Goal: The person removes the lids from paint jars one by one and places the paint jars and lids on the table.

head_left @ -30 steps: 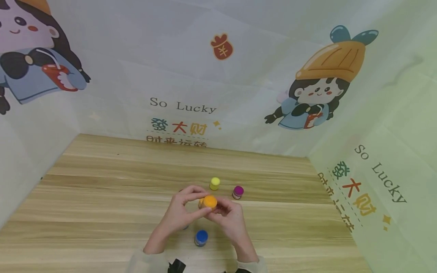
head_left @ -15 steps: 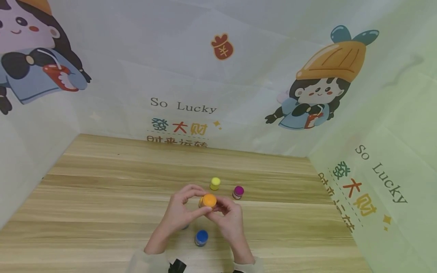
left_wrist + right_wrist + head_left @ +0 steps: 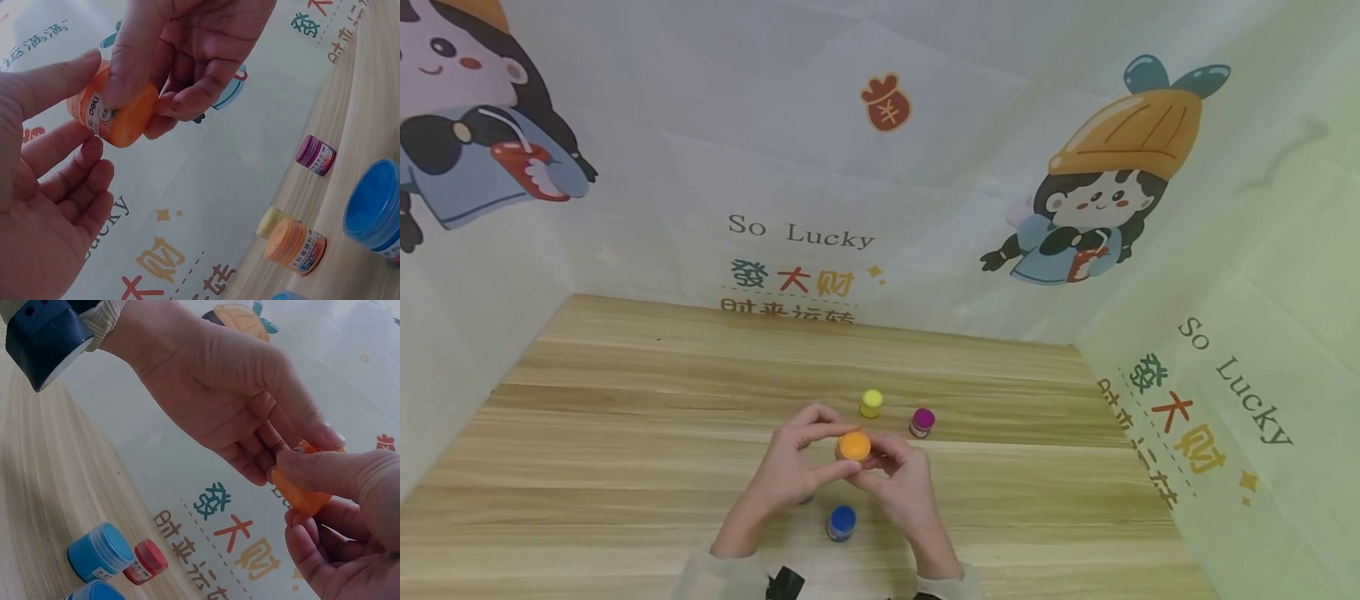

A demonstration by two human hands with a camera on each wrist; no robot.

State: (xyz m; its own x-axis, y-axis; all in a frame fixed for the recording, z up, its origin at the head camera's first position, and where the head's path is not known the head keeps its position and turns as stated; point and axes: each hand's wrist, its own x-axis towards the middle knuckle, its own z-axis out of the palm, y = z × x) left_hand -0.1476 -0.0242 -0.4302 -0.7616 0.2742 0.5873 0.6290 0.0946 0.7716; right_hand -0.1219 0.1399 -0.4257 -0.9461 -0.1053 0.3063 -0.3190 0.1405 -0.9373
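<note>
In the head view both hands meet over the middle of the table around a small orange paint jar (image 3: 854,447). My left hand (image 3: 792,462) pinches it between thumb and fingers from the left. From the other side my right hand (image 3: 901,483) pinches the same jar. The left wrist view has the jar (image 3: 134,115) tilted off the table, with the right thumb pressed along its label and the left thumb at its other end. Fingers hide much of the jar in the right wrist view.
On the wooden table (image 3: 625,400) stand paint jars: yellow (image 3: 872,403), purple (image 3: 922,422), dark blue (image 3: 842,523), light blue (image 3: 100,552), red (image 3: 147,561) and a second orange jar (image 3: 295,245). A printed cloth (image 3: 925,183) surrounds the table.
Between the hands, the orange jar has shifted slightly left and turned, so its round end faces the head camera more. Both hands keep their hold; the jars on the table stay put.
</note>
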